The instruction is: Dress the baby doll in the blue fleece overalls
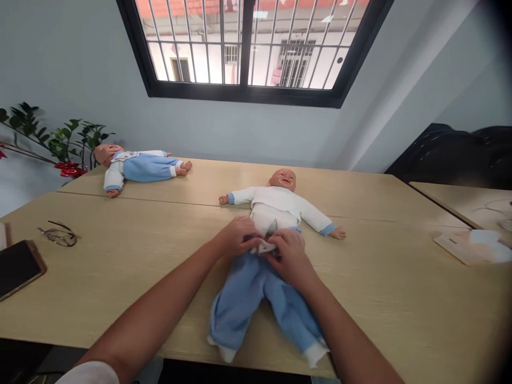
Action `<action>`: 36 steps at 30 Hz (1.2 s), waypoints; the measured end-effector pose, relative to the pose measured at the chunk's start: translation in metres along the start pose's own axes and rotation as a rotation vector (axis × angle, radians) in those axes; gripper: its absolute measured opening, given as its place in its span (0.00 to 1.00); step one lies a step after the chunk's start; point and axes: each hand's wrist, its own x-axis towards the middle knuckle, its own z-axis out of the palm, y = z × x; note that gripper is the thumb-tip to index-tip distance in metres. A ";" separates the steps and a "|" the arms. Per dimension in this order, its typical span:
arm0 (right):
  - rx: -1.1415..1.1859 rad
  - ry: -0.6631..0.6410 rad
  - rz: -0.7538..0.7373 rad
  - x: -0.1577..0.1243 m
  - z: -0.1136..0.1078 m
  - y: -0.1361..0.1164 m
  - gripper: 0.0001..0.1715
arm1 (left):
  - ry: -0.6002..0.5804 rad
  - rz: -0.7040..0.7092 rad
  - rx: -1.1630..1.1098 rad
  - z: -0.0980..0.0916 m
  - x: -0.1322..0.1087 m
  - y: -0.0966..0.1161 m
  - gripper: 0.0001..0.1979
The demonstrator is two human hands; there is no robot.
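A baby doll (283, 180) lies on its back in front of me, arms spread, in a white top (276, 198) with blue cuffs. Blue trousers (250, 288) with white cuffs stretch from its waist toward the table's near edge. At the waist, my left hand (240, 236) has its fingers curled on the trousers' white waistband (265, 247). My right hand (291, 253) pinches the same waistband from the other side. A small grey pointed piece shows between the hands; what it is I cannot tell. The doll's legs are hidden.
A second doll (146, 166) in blue and white lies at the back left, near a potted plant (66, 140). Glasses (60, 234) and a phone (18, 269) rest on the left of the table (380, 298). Flat white and beige pieces (474, 245) lie at the right.
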 end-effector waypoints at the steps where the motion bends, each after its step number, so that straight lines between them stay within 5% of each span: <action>1: 0.025 0.019 -0.031 0.001 -0.002 -0.001 0.06 | 0.009 0.023 0.007 -0.002 -0.002 0.002 0.20; 5: 0.225 0.016 -0.136 0.004 -0.010 -0.001 0.06 | 0.049 0.095 -0.129 -0.010 -0.008 0.016 0.21; 11: 0.537 -0.066 -0.052 0.000 -0.012 -0.003 0.06 | -0.179 -0.072 -0.213 -0.017 -0.024 0.030 0.34; 14: 0.709 -0.051 0.046 -0.001 -0.015 -0.009 0.07 | -0.285 -0.158 -0.191 -0.015 -0.033 0.032 0.21; 16: 0.785 -0.031 0.076 -0.001 -0.018 -0.016 0.10 | -0.249 -0.171 -0.174 -0.011 -0.036 0.034 0.14; 22: 0.794 0.027 0.181 0.000 -0.031 -0.031 0.20 | 0.135 -0.262 -0.354 0.008 -0.033 0.047 0.18; 26: 0.977 -0.026 0.405 0.000 -0.038 -0.025 0.20 | 0.072 -0.268 -0.443 0.007 -0.035 0.060 0.26; 32: 1.154 -0.239 0.466 0.003 -0.048 -0.010 0.21 | -0.393 -0.162 -0.359 -0.007 -0.044 0.070 0.24; 34: 1.147 -0.389 0.430 0.002 -0.050 -0.008 0.23 | -0.382 -0.190 -0.264 -0.003 -0.044 0.068 0.16; 36: 1.102 -0.587 0.368 0.000 -0.049 -0.009 0.25 | -0.223 -0.194 -0.247 0.006 -0.043 0.063 0.12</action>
